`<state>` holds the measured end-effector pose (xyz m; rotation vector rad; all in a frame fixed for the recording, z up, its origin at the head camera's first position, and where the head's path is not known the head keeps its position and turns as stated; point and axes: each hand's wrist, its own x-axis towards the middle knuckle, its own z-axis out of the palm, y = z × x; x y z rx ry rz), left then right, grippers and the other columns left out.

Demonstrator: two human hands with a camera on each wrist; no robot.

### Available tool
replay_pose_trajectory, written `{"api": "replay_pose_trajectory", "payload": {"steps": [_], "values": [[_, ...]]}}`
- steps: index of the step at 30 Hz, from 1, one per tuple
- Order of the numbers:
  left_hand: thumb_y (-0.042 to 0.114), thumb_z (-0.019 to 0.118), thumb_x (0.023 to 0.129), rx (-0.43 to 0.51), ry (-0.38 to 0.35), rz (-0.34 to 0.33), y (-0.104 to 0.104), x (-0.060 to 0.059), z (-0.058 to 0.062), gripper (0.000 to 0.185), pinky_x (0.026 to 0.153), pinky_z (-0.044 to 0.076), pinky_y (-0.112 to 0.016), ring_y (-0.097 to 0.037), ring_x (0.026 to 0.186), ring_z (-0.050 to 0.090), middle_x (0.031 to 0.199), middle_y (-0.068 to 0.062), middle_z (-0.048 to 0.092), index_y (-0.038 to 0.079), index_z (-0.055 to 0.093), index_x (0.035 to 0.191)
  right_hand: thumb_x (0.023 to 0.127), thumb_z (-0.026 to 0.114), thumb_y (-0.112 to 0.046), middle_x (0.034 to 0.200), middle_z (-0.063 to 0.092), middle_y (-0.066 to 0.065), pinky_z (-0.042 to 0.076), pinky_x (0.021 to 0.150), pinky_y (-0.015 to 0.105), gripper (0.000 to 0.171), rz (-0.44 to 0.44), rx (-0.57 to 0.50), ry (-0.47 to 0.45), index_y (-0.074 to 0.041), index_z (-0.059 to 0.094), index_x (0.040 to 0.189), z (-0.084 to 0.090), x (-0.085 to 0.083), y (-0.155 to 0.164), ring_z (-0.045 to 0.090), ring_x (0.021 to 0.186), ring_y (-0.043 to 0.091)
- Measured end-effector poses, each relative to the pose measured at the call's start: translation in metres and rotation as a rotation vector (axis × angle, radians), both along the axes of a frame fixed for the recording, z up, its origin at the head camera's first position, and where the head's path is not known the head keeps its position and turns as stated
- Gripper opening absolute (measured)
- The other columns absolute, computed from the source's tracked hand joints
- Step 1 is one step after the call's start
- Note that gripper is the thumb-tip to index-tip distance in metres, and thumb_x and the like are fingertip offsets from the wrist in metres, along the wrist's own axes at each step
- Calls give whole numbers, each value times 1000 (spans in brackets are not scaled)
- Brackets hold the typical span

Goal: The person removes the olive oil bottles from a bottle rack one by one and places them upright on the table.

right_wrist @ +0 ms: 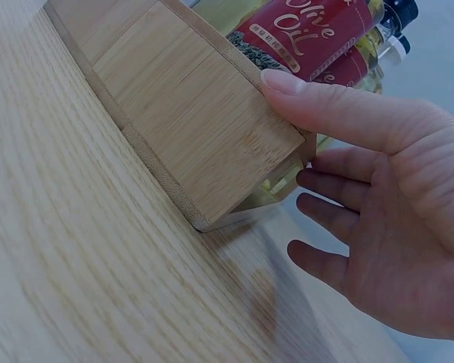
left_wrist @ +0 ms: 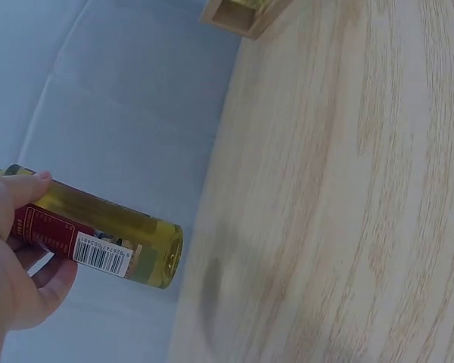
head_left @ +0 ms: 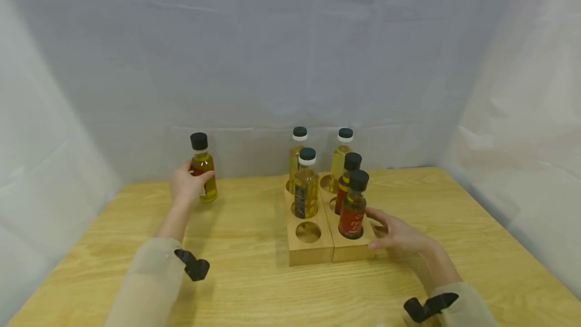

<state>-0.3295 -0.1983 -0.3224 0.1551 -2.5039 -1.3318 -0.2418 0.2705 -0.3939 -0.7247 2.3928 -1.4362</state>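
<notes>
Pale grey cloth hangs behind and to both sides of a light wooden surface [head_left: 254,286].

On it, the left hand [head_left: 185,185] has its fingers and thumb curled round a small oil bottle [head_left: 202,168] with a black cap and a red label; the wrist view shows the thumb lying over the glass above a barcode. That bottle stands upright, or nearly so, well to the left of the wooden rack [head_left: 317,249]; whether its base touches the wood I cannot tell. The left forearm, in a beige sleeve, stretches forward from the near edge.

The right hand [head_left: 399,233] is open, gripping nothing: its thumb lies flat against the rack's right side wall and the other fingers spread loosely just beside it.

The rack is two wooden blocks side by side, with round holes. Five bottles stand in it: three with white collars under dark caps, and two black-capped red-label ones in the right block, the nearest [head_left: 353,206] just beside the right hand. At least one empty hole [head_left: 308,232] shows at the front of the left block.
</notes>
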Motion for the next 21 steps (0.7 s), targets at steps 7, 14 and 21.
{"api": "replay_pose_trajectory", "payload": {"steps": [7,14,21], "values": [[19,64,88,4,-44,28,-9,-8,-11,60,99,35,-51,-43,119,43,133,-28,44,-6,39,136,80,73,-15,147,6,34,22,103,59,94,-4,10,-6,12,7,143,0,-1,1,14,130,55],[19,64,88,-9,-80,42,-14,-13,-18,58,98,37,-51,-44,116,45,129,-30,47,-7,41,135,80,73,-17,147,6,33,22,102,60,95,-17,19,-23,11,7,143,0,1,1,15,129,55],[23,63,88,-34,-98,42,-14,-13,-19,58,97,37,-52,-44,115,46,128,-31,47,-8,42,133,80,73,-17,147,7,33,23,102,60,94,-32,25,-17,11,9,143,-1,1,1,18,128,55]]}}
